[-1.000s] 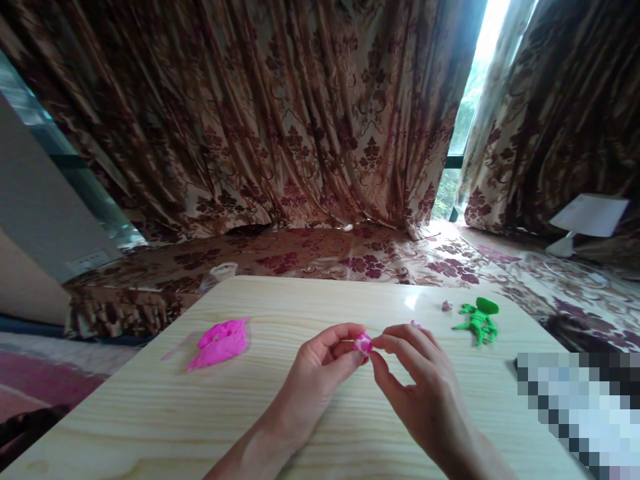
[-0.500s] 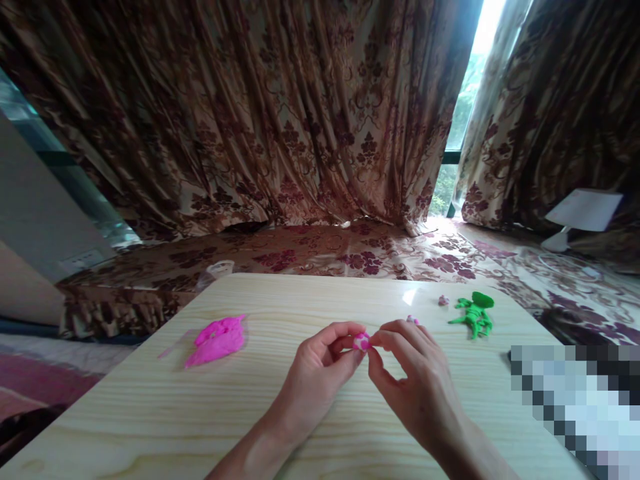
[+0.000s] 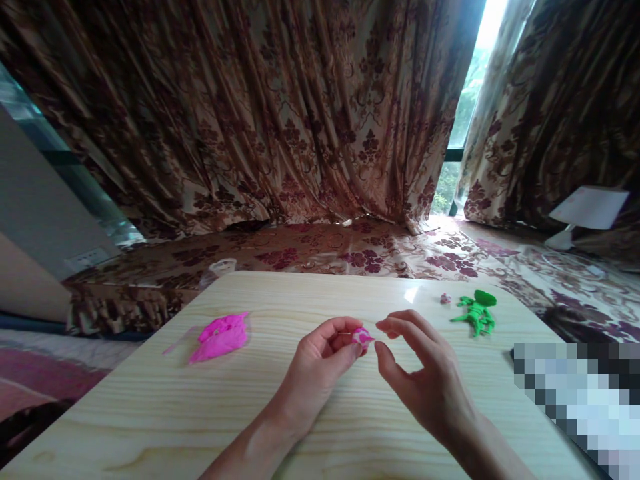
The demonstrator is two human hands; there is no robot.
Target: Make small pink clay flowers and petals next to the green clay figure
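Note:
Between the thumb and fingers of my left hand point(image 3: 325, 357) is a small pink-and-white ball point(image 3: 361, 337), which looks like modelling clay. A thin pink point sticks out of its right side. My right hand point(image 3: 425, 363) is just to the right of that point, thumb and forefinger apart, with nothing between them. Both hands are above the wooden table point(image 3: 240, 413). Over to the left lies a lump of bright pink clay point(image 3: 220, 337) on a clear plastic wrapper.
At the table's back right stands a green clay-like figure point(image 3: 477, 313), with a small pinkish ball point(image 3: 445, 298) beside it. A blurred-out object point(image 3: 580, 400) is at the right edge. Behind the table are a patterned ledge, a white lamp point(image 3: 590, 207) and curtains point(image 3: 300, 120).
My right thumb and forefinger have come off the ball and spread apart, moving slightly right. A pink point now shows on the ball, which stays in my left hand.

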